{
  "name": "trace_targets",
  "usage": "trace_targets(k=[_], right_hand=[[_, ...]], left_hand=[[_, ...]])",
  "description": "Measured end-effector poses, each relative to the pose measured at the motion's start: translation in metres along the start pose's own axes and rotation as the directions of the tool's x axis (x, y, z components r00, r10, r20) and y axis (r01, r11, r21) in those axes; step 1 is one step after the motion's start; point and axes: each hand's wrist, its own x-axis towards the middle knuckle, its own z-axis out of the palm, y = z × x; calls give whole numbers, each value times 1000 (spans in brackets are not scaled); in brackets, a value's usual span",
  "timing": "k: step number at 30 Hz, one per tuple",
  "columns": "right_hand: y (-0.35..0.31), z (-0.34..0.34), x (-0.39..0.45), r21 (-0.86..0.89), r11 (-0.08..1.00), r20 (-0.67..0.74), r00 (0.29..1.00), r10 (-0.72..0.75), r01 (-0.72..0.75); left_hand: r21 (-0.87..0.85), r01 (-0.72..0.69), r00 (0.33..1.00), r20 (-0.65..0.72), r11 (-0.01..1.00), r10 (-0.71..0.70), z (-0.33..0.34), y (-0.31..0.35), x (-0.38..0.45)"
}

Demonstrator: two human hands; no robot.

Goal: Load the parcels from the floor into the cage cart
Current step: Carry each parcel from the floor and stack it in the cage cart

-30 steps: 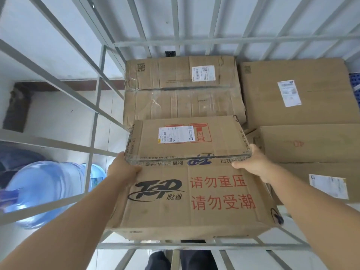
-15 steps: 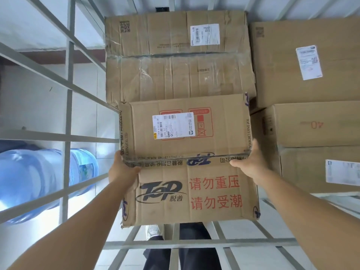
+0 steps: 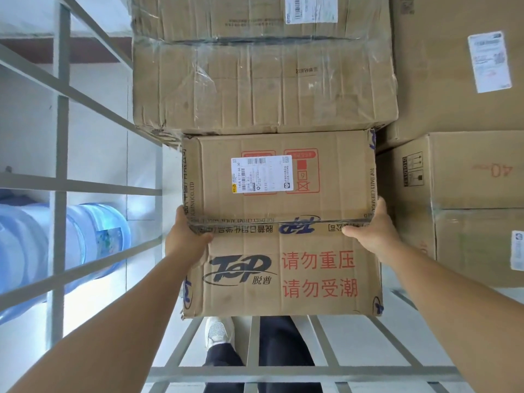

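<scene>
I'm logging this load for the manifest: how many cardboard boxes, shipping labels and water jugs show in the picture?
Cardboard boxes: 6, namely the TOP box in both hands, two stacked behind it, and three on the right
White shipping labels: 4
Water jugs: 1
Total: 11

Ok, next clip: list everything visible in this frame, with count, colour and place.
TOP parcel: one, brown with red print, centre, held.
Taped parcel: one, brown, directly behind it.
Stacked parcels: several, brown, right side.
Cage cart: one, grey bars, left and front.
Water jug: one, blue, outside the bars at left.
Left hand: grips the TOP parcel's left edge.
Right hand: grips its right edge.
Legs and shoe: dark trousers, white shoe, below.
</scene>
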Motion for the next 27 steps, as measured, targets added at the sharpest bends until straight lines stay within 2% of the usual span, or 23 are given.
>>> trace_targets(k=[7,11,14,17,23,27], right_hand=[[-3,0,-6,-31,999,4,1000,-8,8],[-13,-6,-34,-222,973,-18,998,-64,59],[-24,-13,-66,-432,878,-27,971,-238,204],[-38,-28,-100,-531,793,24,941,-338,299],[-65,-79,-173,-602,702,56,896,-440,382],[-73,-110,-230,-609,695,-19,868,-496,383]], left_hand=[[99,-22,999,42,995,18,0,-2,0],[241,-96,994,72,966,81,-14,11,-20],[447,-213,977,116,869,180,-27,27,-45],[531,-329,944,153,781,293,-42,50,-73],[597,-486,859,191,639,475,-84,102,-129],[615,-562,789,198,553,582,-113,130,-172]])
